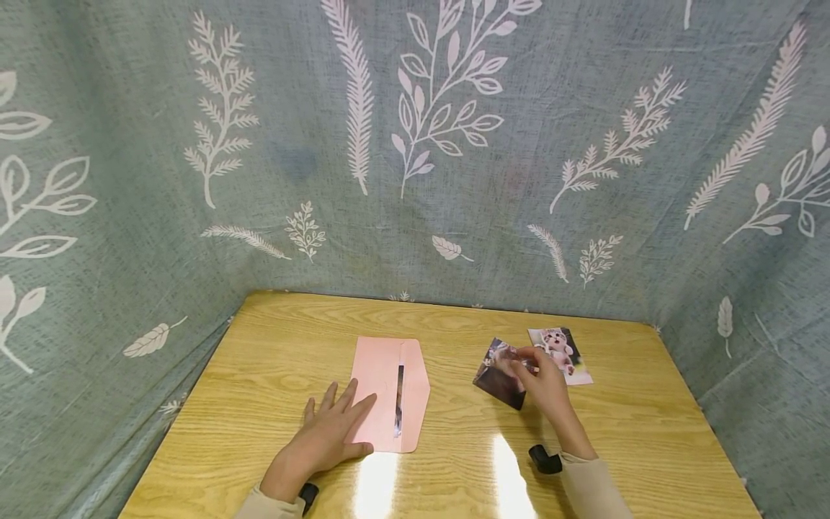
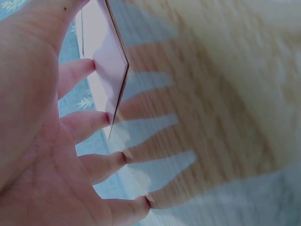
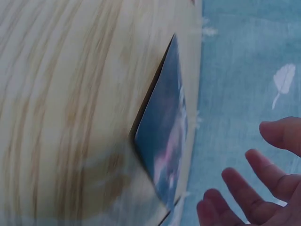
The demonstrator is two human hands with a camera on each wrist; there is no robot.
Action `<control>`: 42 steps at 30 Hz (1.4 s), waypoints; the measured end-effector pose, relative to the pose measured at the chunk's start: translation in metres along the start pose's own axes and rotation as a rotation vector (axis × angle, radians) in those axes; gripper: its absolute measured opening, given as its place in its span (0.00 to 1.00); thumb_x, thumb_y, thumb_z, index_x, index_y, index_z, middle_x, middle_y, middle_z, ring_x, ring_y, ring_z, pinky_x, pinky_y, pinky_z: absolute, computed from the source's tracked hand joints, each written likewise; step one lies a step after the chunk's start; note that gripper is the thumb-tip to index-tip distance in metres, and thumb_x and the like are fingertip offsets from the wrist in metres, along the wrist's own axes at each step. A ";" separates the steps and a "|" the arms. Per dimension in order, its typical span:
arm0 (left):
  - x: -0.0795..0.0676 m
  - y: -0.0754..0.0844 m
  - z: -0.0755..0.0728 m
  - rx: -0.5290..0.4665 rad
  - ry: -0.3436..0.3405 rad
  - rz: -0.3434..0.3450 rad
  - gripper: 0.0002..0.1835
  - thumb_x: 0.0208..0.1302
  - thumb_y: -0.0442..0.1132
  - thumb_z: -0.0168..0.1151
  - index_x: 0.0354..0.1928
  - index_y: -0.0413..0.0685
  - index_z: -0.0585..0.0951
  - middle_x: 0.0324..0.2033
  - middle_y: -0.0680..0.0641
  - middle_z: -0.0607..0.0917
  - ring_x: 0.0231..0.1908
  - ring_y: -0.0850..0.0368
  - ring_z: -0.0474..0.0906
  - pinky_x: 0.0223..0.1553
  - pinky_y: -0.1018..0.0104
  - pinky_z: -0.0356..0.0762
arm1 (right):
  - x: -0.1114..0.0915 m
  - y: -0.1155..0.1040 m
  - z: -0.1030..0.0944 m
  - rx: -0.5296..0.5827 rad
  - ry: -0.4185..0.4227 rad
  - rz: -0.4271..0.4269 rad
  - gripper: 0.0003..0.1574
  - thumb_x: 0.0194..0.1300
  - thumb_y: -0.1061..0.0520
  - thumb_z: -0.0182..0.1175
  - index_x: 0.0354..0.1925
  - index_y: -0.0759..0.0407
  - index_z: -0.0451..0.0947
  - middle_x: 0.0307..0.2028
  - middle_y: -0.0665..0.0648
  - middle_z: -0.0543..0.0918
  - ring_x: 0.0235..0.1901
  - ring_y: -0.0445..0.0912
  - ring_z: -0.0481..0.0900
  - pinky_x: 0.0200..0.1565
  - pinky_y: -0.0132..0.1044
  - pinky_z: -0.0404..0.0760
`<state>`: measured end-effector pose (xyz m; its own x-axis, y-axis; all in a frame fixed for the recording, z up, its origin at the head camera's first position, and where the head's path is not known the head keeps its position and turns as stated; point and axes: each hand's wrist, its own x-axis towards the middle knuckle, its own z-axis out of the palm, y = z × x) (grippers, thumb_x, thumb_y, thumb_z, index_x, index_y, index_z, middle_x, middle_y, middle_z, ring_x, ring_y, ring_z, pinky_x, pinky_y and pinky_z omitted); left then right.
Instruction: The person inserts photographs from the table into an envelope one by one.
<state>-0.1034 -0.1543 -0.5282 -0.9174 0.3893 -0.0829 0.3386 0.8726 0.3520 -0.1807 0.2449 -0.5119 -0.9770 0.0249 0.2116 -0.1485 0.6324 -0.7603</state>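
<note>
A pink envelope (image 1: 378, 364) lies on the table, its pointed flap facing right. Through its opening shows a dark strip of a picture (image 1: 399, 404). My left hand (image 1: 329, 436) rests with spread fingers on the envelope's left part and the table beside it; the left wrist view shows fingertips (image 2: 101, 117) at the envelope's edge. Over a dark photo card (image 1: 498, 382) hovers my right hand (image 1: 547, 382), fingers bent loosely. In the right wrist view those fingers stand apart from the card (image 3: 162, 127). Behind the right hand lies a kitten photo (image 1: 559, 349), partly covered.
The wooden table (image 1: 292, 339) ends at a grey-green leaf-patterned curtain (image 1: 389, 252) at the back and sides. A black wrist device (image 1: 545, 460) sits by the right cuff. Bright light reflections lie on the table's front part.
</note>
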 end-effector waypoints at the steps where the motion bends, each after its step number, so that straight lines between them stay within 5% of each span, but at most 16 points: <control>1: 0.000 0.000 0.000 -0.001 0.001 0.001 0.45 0.49 0.66 0.61 0.69 0.65 0.58 0.70 0.42 0.49 0.66 0.34 0.39 0.54 0.27 0.41 | 0.000 0.002 -0.002 -0.020 0.009 -0.012 0.20 0.61 0.57 0.61 0.49 0.66 0.75 0.45 0.64 0.79 0.46 0.59 0.75 0.45 0.53 0.73; 12: -0.001 0.000 0.000 -0.008 -0.003 -0.001 0.45 0.49 0.65 0.61 0.70 0.65 0.58 0.70 0.43 0.48 0.67 0.34 0.38 0.54 0.27 0.40 | 0.003 0.027 -0.009 -0.232 0.038 -0.042 0.28 0.58 0.55 0.63 0.53 0.71 0.72 0.50 0.71 0.75 0.54 0.64 0.64 0.59 0.56 0.50; 19: 0.000 -0.002 0.002 0.008 0.010 0.015 0.45 0.49 0.66 0.60 0.69 0.65 0.58 0.70 0.42 0.49 0.66 0.33 0.39 0.54 0.26 0.41 | 0.005 0.036 -0.008 -0.304 0.013 -0.020 0.36 0.55 0.52 0.65 0.55 0.72 0.69 0.51 0.74 0.72 0.55 0.68 0.63 0.57 0.59 0.51; 30: 0.001 -0.004 0.003 0.014 0.007 0.013 0.45 0.49 0.66 0.60 0.69 0.66 0.58 0.70 0.42 0.49 0.66 0.34 0.39 0.54 0.26 0.41 | 0.007 0.039 -0.008 -0.387 -0.114 0.147 0.50 0.55 0.39 0.63 0.65 0.67 0.59 0.60 0.77 0.59 0.58 0.73 0.51 0.53 0.67 0.54; 42: 0.000 -0.003 0.003 0.015 0.006 0.010 0.45 0.49 0.67 0.60 0.69 0.66 0.58 0.70 0.43 0.49 0.66 0.34 0.39 0.54 0.26 0.41 | 0.006 0.038 -0.006 -0.447 -0.159 0.188 0.53 0.51 0.42 0.65 0.66 0.67 0.56 0.61 0.78 0.55 0.59 0.73 0.48 0.50 0.69 0.57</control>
<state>-0.1041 -0.1561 -0.5318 -0.9153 0.3959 -0.0735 0.3504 0.8731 0.3390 -0.1916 0.2734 -0.5355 -0.9969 0.0737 -0.0258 0.0776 0.8986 -0.4319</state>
